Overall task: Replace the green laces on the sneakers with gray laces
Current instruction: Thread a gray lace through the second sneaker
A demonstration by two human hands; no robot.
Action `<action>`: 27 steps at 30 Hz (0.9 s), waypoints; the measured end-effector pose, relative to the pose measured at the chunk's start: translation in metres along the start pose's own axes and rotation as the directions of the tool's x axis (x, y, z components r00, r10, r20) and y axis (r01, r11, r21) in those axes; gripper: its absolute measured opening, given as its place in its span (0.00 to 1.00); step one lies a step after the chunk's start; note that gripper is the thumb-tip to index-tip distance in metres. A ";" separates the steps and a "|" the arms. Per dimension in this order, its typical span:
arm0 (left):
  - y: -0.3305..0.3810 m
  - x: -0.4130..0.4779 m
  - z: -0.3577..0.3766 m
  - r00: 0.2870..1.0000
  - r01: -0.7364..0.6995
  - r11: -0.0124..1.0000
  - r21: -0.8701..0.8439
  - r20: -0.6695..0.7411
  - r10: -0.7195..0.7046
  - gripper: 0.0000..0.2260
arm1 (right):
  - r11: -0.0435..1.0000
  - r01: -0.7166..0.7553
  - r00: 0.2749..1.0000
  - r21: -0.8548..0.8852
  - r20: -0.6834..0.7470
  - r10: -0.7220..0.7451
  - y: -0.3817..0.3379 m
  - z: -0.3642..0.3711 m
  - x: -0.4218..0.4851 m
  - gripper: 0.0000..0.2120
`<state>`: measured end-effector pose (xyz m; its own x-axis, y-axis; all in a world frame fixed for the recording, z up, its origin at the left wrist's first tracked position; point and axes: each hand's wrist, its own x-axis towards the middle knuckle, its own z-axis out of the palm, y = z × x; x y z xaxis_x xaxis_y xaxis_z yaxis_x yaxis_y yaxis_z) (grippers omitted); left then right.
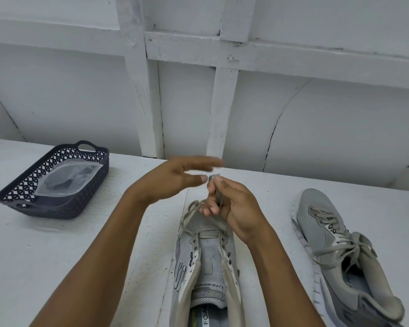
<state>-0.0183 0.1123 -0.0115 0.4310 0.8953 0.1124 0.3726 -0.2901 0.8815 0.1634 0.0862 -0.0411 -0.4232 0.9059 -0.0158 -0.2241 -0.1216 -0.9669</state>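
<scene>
Two sneakers lie on the bench (57,256): the near sneaker (206,260) half laced, the right sneaker (321,223) tied. The right hand (234,204) keeps a pinching grip on the lace (219,198) above the near sneaker's toe; the left hand (175,178) hovers beside it, fingers straight. At left, a dark basket (83,197) holds a clear bag (66,180).
</scene>
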 end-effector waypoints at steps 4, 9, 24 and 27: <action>0.004 -0.005 -0.004 0.998 -0.029 1.000 0.012 0.049 0.028 0.10 | 1.000 0.020 0.999 -0.007 0.035 -0.020 -0.003 0.001 0.000 0.16; 0.006 -0.002 -0.006 0.986 -0.052 0.999 0.015 -0.156 0.054 0.07 | 0.999 0.033 0.997 -0.029 0.072 -0.031 0.002 0.000 0.000 0.16; 0.013 0.000 -0.003 0.994 -0.080 0.996 -0.032 -0.083 0.077 0.04 | 1.000 0.011 0.999 0.007 0.036 -0.012 -0.001 0.002 0.002 0.17; 0.006 0.004 -0.001 0.977 -0.069 0.992 0.104 -0.193 0.089 0.03 | 1.000 0.009 1.000 -0.020 0.003 -0.009 -0.004 0.001 0.001 0.17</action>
<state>-0.0153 0.1145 -0.0051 0.2955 0.9144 0.2766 0.4252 -0.3852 0.8190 0.1630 0.0875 -0.0375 -0.4238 0.9057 -0.0063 -0.2101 -0.1050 -0.9720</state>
